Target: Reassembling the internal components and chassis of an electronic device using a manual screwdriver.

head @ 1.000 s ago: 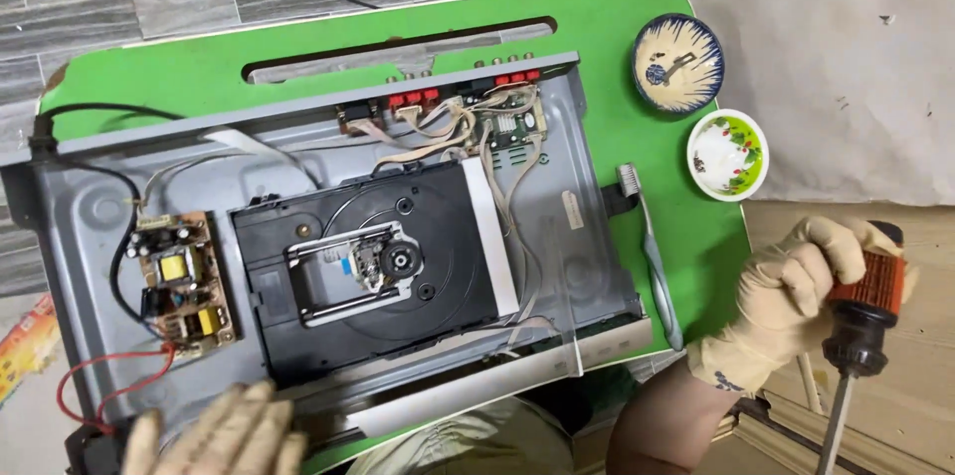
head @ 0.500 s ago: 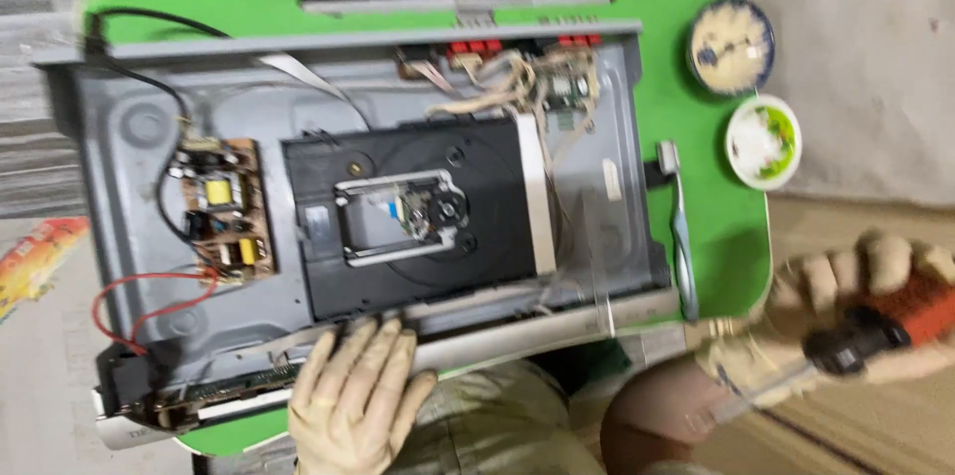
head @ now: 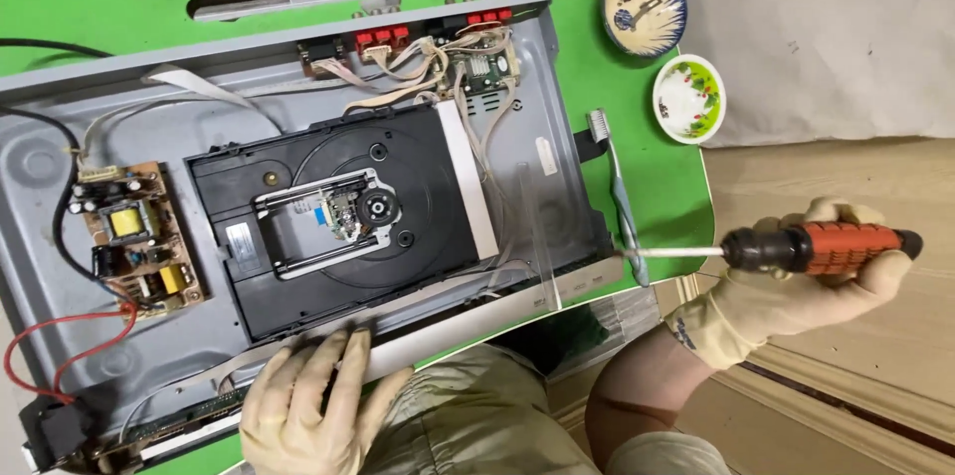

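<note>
Swung level since a moment ago, the screwdriver (head: 796, 248) sits clenched in the right hand (head: 796, 286), its tip seemingly touching the opened disc player (head: 298, 226), whose front edge the left hand (head: 308, 405) presses flat, grasping nothing.

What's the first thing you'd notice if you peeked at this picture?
The opened grey disc player on the bright green table, with its black disc tray in the middle. On the right, the gloved right hand holds an orange-handled screwdriver pointing at the player's edge, while the left hand presses on its front.

left hand (head: 303, 400) flat — fingers spread, right hand (head: 796, 281) clenched
</note>
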